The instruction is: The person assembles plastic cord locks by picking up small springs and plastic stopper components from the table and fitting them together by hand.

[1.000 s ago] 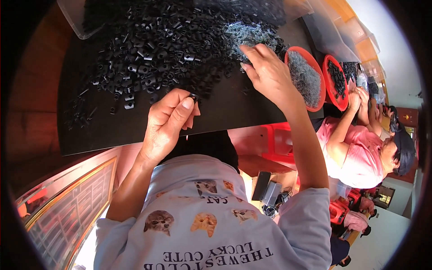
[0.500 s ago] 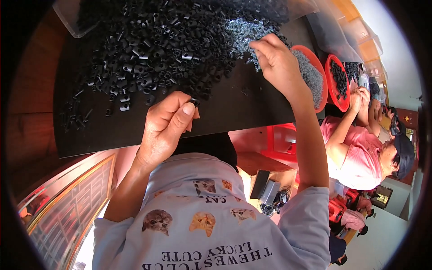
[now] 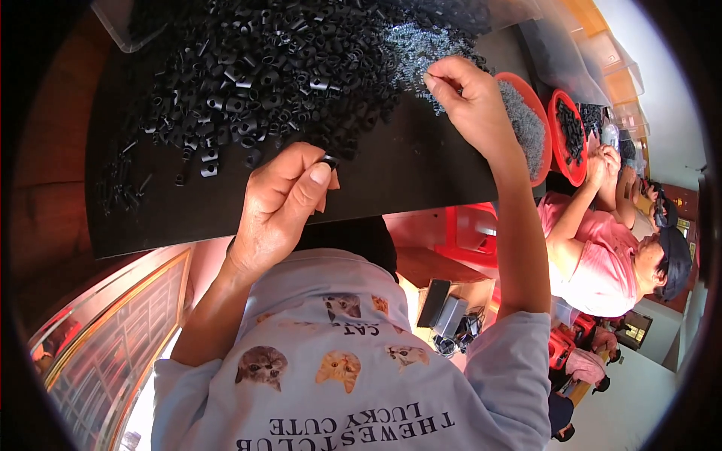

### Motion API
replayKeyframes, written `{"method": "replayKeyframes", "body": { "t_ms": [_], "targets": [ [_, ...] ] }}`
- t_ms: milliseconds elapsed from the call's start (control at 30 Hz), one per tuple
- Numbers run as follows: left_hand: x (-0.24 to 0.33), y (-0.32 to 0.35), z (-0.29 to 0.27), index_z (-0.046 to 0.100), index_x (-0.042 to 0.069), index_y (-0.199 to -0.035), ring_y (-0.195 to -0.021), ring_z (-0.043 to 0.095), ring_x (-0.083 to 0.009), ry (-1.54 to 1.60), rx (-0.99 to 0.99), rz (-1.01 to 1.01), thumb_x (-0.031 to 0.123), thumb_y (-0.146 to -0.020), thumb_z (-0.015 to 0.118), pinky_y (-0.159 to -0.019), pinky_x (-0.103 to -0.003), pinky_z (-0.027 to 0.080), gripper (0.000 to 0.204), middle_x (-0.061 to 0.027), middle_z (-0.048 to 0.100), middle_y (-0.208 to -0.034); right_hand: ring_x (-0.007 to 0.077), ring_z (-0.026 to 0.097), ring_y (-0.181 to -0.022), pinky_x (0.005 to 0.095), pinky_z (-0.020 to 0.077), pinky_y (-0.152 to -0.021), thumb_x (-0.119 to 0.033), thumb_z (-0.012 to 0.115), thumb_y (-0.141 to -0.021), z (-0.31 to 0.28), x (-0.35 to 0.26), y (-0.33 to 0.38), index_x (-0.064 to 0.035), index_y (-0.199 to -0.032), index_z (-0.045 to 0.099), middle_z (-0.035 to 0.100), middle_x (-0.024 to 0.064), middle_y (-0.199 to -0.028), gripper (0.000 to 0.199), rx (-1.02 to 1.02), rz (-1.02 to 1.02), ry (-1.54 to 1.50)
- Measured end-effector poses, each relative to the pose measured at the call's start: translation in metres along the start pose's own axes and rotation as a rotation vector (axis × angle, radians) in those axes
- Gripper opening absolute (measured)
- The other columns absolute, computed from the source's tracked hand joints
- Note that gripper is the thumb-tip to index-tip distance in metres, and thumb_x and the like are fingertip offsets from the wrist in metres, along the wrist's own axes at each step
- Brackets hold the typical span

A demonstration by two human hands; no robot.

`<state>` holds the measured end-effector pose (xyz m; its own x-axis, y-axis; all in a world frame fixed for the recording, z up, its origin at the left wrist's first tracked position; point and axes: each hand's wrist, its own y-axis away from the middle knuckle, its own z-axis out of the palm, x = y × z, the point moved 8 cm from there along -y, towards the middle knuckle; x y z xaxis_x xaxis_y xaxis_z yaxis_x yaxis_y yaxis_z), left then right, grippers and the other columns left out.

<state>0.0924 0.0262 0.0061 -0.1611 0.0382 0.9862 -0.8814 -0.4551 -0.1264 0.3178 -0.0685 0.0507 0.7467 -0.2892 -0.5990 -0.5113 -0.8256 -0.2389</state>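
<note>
My left hand (image 3: 282,207) is closed near the table's front edge. Between its thumb and forefinger it pinches a small black plastic piece (image 3: 329,161), mostly covered by the fingers. A large heap of similar black plastic pieces (image 3: 248,83), many shaped like short tubes with a hole, lies just beyond it. Over the near edge of a pile of tiny silvery metal parts (image 3: 417,56), which look like springs, my right hand (image 3: 472,105) has its thumb and forefinger pressed together. Anything in that pinch is too small to make out.
Right of my right hand stands a red bowl (image 3: 547,120) of grey metal parts. Beyond it, another red bowl (image 3: 556,143) holds black pieces. A co-worker in pink (image 3: 594,248) sits at the right. Clear plastic bins (image 3: 564,60) line the far side.
My right hand's fingers have drawn into a tighter pinch at the silvery pile. My left hand has risen slightly, with the black plastic piece still in it. The view has shifted a little.
</note>
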Motion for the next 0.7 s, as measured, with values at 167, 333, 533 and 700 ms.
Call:
{"method": "replayKeyframes", "body": {
  "t_ms": [167, 333, 533, 700],
  "targets": [
    [0.001, 0.001, 0.001, 0.058, -0.001, -0.093, -0.063, 0.050, -0.0069, 0.024, 0.003, -0.011, 0.019, -0.102, 0.052, -0.058, -0.023, 0.043, 0.023, -0.0014, 0.058, -0.076, 0.0165, 0.060, -0.069, 0.0310, 0.0469, -0.062, -0.007, 0.065, -0.087, 0.006, -0.009, 0.002, -0.0014, -0.088, 0.063, 0.063, 0.0076, -0.083, 0.006, 0.035, 0.032, -0.114],
    [0.000, 0.001, 0.001, 0.058, 0.000, -0.092, -0.063, 0.050, -0.0068, 0.021, 0.004, -0.014, 0.020, -0.102, 0.052, -0.058, -0.023, 0.043, 0.023, -0.0008, 0.058, -0.076, 0.0245, 0.060, -0.062, 0.0326, 0.0476, -0.060, -0.008, 0.063, -0.086, 0.012, -0.010, -0.005, -0.0011, -0.087, 0.062, 0.063, 0.0134, -0.073, 0.007, -0.028, 0.161, 0.093],
    [0.000, 0.001, 0.001, 0.058, 0.000, -0.091, -0.062, 0.049, -0.0066, 0.007, 0.005, 0.002, 0.019, -0.102, 0.052, -0.057, -0.023, 0.043, 0.022, -0.0002, 0.057, -0.075, 0.0243, 0.060, -0.060, 0.0344, 0.0485, -0.059, -0.008, 0.063, -0.087, 0.004, 0.010, -0.006, -0.0025, -0.093, 0.061, 0.063, 0.0145, -0.072, 0.009, 0.094, 0.073, -0.002],
    [0.000, 0.001, 0.000, 0.058, 0.001, -0.090, -0.062, 0.049, -0.0064, 0.002, 0.008, 0.004, 0.020, -0.102, 0.053, -0.056, -0.023, 0.042, 0.023, -0.0003, 0.057, -0.075, 0.0159, 0.059, -0.063, 0.0315, 0.0478, -0.059, -0.006, 0.061, -0.089, 0.003, 0.021, -0.006, -0.0028, -0.097, 0.061, 0.065, 0.0095, -0.075, 0.008, 0.146, 0.106, -0.166]
  ]
}}
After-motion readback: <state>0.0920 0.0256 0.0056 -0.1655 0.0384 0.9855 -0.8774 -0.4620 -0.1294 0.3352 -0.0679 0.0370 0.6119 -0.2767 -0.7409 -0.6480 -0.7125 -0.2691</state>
